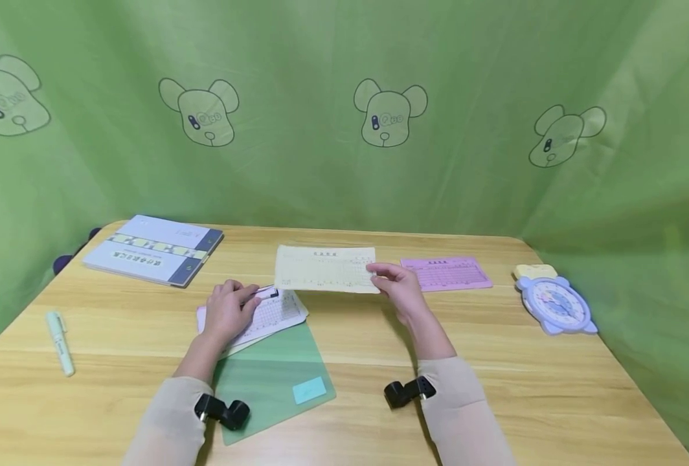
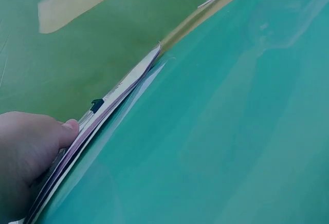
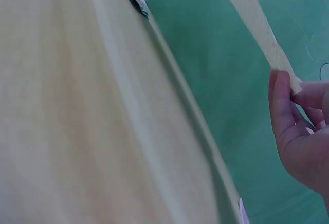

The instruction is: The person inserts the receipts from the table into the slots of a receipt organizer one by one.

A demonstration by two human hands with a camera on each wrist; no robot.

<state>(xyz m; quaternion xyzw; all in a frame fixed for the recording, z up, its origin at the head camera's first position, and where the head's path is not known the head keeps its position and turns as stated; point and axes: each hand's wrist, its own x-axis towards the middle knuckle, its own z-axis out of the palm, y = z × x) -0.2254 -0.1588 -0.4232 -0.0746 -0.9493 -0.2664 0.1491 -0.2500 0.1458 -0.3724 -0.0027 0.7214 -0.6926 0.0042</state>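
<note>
Beige sleeves (image 1: 461,411) nearest us, we log right hand (image 1: 403,291) pinching cream slip (image 1: 324,272) at its right end, long axis left-to-right, printed heading (image 1: 325,254) uppermost, left hand (image 1: 226,314) gripping slip stack (image 1: 280,315).

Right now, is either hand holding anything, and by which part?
The right hand pinches the pale yellow slip by its right edge. The left hand touches the paper stack; whether it grips anything there is unclear.

Form stack (image 1: 274,316) lying under left fingers (image 1: 244,294), folder (image 1: 274,382) extending nearside of them, form sheet (image 1: 324,270) stretching leftward from right fingers (image 1: 388,268), second sheet (image 1: 451,274) lying to their right, clock (image 1: 557,305) resting farther right, notebook (image 1: 152,251) lying beyond left fingers, highlighter (image 1: 60,344) lying leftward.
</note>
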